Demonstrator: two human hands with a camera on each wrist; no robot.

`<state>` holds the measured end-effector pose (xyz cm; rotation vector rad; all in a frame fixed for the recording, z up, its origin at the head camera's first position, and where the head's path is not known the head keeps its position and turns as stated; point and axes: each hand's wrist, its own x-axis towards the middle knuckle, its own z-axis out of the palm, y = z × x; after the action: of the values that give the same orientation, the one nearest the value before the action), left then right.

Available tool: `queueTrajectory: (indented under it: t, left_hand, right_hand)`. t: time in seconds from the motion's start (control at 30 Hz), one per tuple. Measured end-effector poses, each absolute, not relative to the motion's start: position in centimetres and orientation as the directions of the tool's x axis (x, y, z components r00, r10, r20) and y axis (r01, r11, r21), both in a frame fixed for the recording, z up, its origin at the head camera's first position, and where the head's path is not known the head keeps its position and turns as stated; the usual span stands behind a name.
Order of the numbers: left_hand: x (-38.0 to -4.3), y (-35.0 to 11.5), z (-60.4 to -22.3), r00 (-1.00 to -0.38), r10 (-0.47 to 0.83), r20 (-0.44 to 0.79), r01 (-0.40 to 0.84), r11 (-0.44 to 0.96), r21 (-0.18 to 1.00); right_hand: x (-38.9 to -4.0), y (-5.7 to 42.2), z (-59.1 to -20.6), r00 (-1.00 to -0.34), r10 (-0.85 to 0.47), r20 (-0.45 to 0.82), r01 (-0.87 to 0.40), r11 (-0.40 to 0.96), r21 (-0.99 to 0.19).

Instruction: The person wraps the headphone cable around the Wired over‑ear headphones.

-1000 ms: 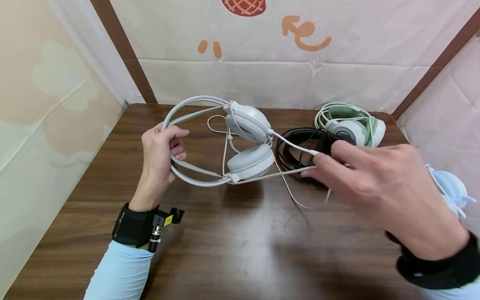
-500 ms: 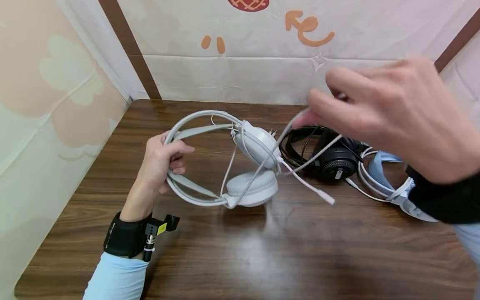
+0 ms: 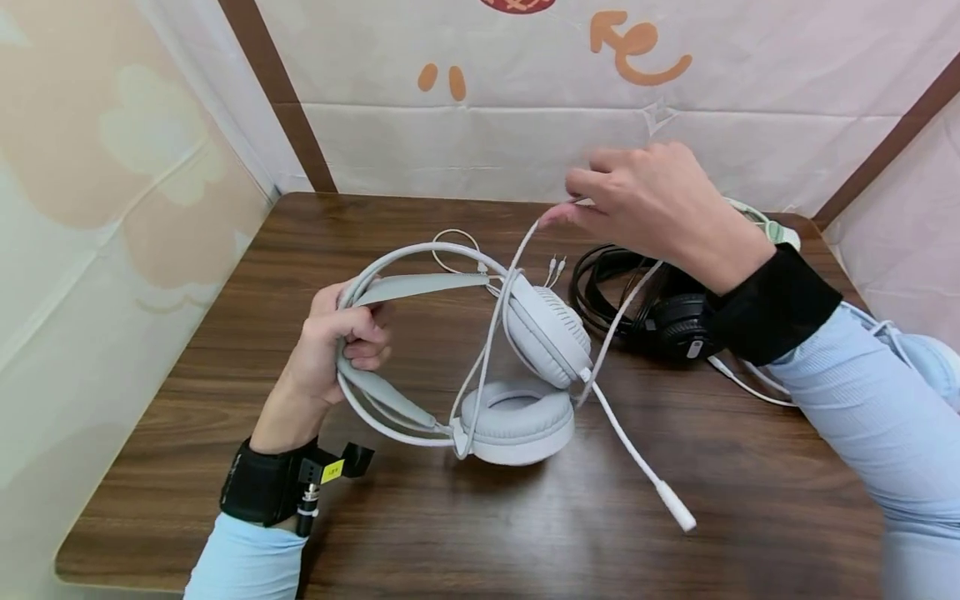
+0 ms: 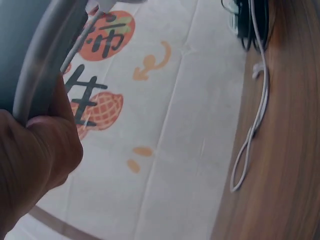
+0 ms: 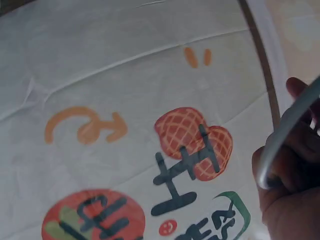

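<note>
My left hand [image 3: 337,342] grips the headband of a white headset [image 3: 517,421] at its left end, holding it over the table with both ear cups to the right. In the left wrist view the fingers curl round the grey headband [image 4: 37,65]. Above the ear cups my right hand [image 3: 652,200] pinches the headset's white cable [image 3: 522,247], which runs down and loops around the cups. In the right wrist view the cable [image 5: 287,135] crosses the curled fingers. The microphone boom [image 3: 626,437] sticks out freely to the lower right. Two small plugs [image 3: 555,268] show behind the upper cup.
Black headphones [image 3: 678,327] lie behind on the right, partly hidden by my right forearm. Beyond them are pale green headphones [image 3: 783,236], and light blue headphones [image 3: 930,358] lie at the far right. A fabric backdrop [image 3: 480,150] rises behind the wooden table [image 3: 405,533].
My right hand has let go of the microphone boom and moved up and leftward over the ear cups, still pinching the cable. The boom now swings toward the lower right. My left hand keeps its grip.
</note>
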<state>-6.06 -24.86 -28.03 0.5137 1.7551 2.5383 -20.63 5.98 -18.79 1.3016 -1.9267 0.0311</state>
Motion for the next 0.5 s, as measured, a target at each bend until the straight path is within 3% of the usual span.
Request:
queueTrajectory:
  t: [0.13, 0.2, 0.3, 0.4, 0.5]
  left_hand:
    - [-5.2, -24.7, -27.2, -0.981, -0.021, 0.192, 0.192, -0.195, 0.962]
    - [-5.0, -24.6, -26.9, -0.978, -0.116, 0.176, 0.189, -0.112, 0.976]
    - [-4.9, -24.8, -26.7, -0.959, -0.220, 0.180, 0.208, -0.110, 0.972]
    - [-4.8, -25.3, -26.7, -0.939, -0.276, 0.204, 0.265, -0.205, 0.942]
    - [-4.8, -25.9, -26.7, -0.934, -0.269, 0.233, 0.306, -0.271, 0.913]
  right_hand:
    - [-17.8, 6.4, -18.4, -0.343, -0.755, 0.558, -0.736, 0.585, 0.340]
    - [-15.1, 6.4, -17.9, -0.471, -0.753, 0.459, -0.723, 0.628, 0.289]
    - [-11.4, 6.6, -17.3, -0.588, -0.768, 0.253, -0.739, 0.637, 0.220]
    - [-10.6, 8.4, -18.4, -0.613, -0.786, 0.083, -0.766, 0.616, 0.181]
    - [-16.0, 12.0, -22.6, -0.589, -0.800, 0.109, -0.752, 0.593, 0.289]
